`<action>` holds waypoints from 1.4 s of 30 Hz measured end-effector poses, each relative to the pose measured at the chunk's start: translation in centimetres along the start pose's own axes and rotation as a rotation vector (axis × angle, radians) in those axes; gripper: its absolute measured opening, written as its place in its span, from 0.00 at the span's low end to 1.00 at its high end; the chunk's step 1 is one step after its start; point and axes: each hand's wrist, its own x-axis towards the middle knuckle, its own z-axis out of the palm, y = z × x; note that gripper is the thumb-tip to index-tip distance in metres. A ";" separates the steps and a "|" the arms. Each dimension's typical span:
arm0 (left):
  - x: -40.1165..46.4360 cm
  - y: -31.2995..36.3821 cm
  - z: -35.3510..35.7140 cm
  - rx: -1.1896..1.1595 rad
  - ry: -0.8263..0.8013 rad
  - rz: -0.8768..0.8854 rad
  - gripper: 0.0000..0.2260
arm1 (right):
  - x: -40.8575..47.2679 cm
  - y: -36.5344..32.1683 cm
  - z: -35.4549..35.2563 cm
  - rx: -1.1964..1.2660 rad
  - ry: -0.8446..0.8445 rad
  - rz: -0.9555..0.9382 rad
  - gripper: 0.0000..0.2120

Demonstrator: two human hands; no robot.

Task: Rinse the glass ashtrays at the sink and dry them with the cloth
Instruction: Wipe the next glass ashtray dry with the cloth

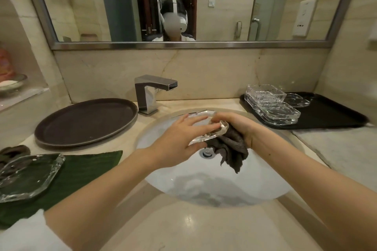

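1. Clear, thick faceted glass ashtray [206, 127] is held tilted above the white oval sink basin [224, 185], between both hands.
2. Left hand [179, 138] reaches in with its forearm bare, fingers spread and lightly curved over the ashtray's upper face, thumb under the near edge, so it grips the glass.
3. Right hand [236, 126] comes from the right, fingers curled round a dark grey terry cloth [230, 149] and pressing it against the ashtray's right end; the cloth's loose folds hang down over the basin, above the chrome drain [207, 153].
4. One more clear angular glass ashtray [28, 175] lies on a dark green cloth mat [85, 171] at the left of the beige marble counter [183, 228].
5. On the black rectangular tray [330, 116] at the right stand several glass ashtrays [273, 104]: one ribbed square one on top of flat faceted ones, and another flat one behind. I cannot count the stack exactly.
6. One dark brown oval tray [85, 122] lies left of the square chrome faucet [152, 92].
7. One steel-framed mirror [183, 45] hangs above.
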 end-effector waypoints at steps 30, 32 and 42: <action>30.8 4.5 11.0 -0.841 0.166 -0.888 0.09 | -3.0 -5.2 -27.3 -0.379 0.653 -0.141 0.13; 33.2 4.3 11.9 -0.811 0.138 -0.852 0.06 | -2.1 -5.5 -29.3 -0.414 0.701 -0.080 0.09; 41.8 1.2 15.9 -0.143 -0.041 -0.662 0.18 | 3.0 -6.6 -37.4 -0.575 0.736 -0.002 0.15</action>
